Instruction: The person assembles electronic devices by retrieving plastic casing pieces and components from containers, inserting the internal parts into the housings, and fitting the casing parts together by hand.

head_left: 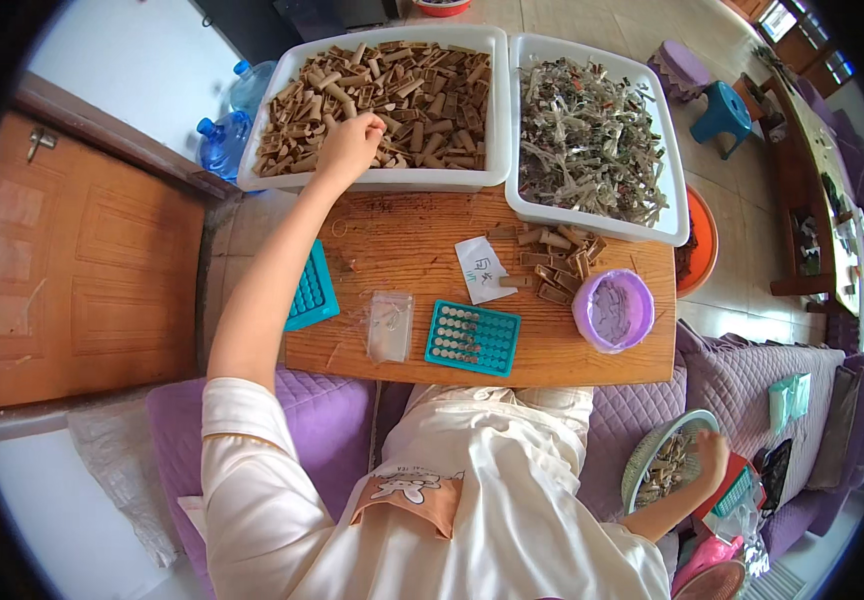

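Note:
My left hand (350,148) is stretched out over a white tub (498,110) heaped with brown half-round pieces (422,100). Its fingers are curled together just above the heap; what they hold, if anything, is hidden. Down at my right side, my right hand (713,458) is by the rim of a pale green basket (642,462) with brown and pale small pieces in it. That hand looks closed, and I cannot make out anything in it. On the wooden table (412,240) lies a teal tray (472,338) with round grey discs filling its left part.
A second white tub (592,222) holds clear plastic strips. A purple-rimmed bowl (615,310), loose brown pieces (557,262), a paper note (482,268), a clear box (389,327) and another teal tray (310,290) are on the table. An orange basin (704,240) stands beyond its right edge.

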`<state>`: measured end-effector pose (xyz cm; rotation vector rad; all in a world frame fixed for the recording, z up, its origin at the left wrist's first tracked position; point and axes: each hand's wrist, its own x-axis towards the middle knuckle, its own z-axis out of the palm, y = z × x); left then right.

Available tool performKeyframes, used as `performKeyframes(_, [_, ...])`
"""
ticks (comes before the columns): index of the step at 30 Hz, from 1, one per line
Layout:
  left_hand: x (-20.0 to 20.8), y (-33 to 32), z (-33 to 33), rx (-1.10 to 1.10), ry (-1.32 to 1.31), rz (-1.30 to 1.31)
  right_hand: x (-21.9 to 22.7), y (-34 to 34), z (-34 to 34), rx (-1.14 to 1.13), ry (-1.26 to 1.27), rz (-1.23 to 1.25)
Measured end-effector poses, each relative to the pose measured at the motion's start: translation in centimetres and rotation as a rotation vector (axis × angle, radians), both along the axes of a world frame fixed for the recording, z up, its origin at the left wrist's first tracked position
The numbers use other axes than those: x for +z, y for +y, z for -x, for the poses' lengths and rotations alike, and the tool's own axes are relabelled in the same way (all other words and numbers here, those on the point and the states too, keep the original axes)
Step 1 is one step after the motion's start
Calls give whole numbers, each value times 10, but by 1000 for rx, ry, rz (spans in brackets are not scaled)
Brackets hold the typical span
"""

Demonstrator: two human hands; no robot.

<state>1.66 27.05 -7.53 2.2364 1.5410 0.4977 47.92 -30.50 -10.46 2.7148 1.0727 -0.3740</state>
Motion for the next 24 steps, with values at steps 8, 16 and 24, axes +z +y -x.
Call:
performKeyframes(8, [-17,18,-41,-139,755,-136,16,58,6,-26,41,-173])
performKeyframes(16, [-6,17,-64,-9,800,103,80,263,74,127,403,-868])
performKeyframes(24, [12,3,-40,-81,421,20,42,378,74,306,258,-846])
